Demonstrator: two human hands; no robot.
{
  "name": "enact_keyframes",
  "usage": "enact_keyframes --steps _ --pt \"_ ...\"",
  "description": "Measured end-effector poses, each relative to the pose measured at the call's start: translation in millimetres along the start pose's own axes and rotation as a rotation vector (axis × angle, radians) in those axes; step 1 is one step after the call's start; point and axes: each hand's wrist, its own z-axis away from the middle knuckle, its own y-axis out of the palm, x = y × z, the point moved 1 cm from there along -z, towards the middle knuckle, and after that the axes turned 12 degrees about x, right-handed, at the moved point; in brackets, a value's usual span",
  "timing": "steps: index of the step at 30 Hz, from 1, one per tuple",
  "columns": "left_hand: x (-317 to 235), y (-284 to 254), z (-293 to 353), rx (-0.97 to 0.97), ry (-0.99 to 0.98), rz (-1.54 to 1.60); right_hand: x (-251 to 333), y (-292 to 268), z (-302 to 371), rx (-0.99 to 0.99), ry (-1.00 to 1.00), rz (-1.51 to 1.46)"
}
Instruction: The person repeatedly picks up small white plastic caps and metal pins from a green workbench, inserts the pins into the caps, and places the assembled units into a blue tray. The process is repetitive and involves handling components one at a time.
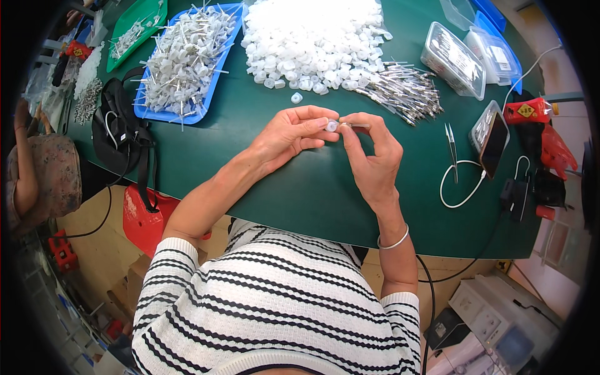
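Observation:
Above the middle of the green table [281, 194], my two hands meet fingertip to fingertip. My left hand [287, 134] pinches a small white translucent plastic cap [332, 126] between thumb and fingers. Beside it, my right hand [376, 156] grips a thin metal pin [359, 125], its near end at the cap; whether it sits inside the cap is hidden by the fingers. A large heap of similar white caps [312, 44] lies just beyond, with one loose cap [296, 98] apart from it. Right of that heap is a pile of metal pins [409, 94].
A blue tray [142, 111] at left holds caps fitted with pins; a green tray [114, 61] stands behind. A black bag [112, 128] lies beside them. At right are tweezers [452, 153], a clear plastic box [453, 59], a phone [494, 147] and its white cable [445, 181].

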Motion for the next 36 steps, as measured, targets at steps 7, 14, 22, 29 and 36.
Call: enact_keyframes --steps 7,14,22,29,36 --pt "-0.1 1.2 0.4 -0.002 0.014 -0.029 0.8 0.0 -0.2 0.003 -0.003 -0.003" --pt "-1.2 3.3 1.5 -0.017 0.019 -0.085 2.1 0.0 -0.6 0.019 0.000 -0.032" --pt "-1.5 2.9 1.3 -0.013 0.007 -0.065 1.3 -1.3 -1.5 0.042 0.047 -0.123" --pt "-1.1 2.4 1.2 -0.018 0.019 -0.088 2.3 -2.2 -1.4 0.050 0.028 -0.056" --pt "-1.1 2.1 1.2 -0.012 0.014 -0.072 2.4 -3.8 -1.4 0.056 0.026 -0.031"
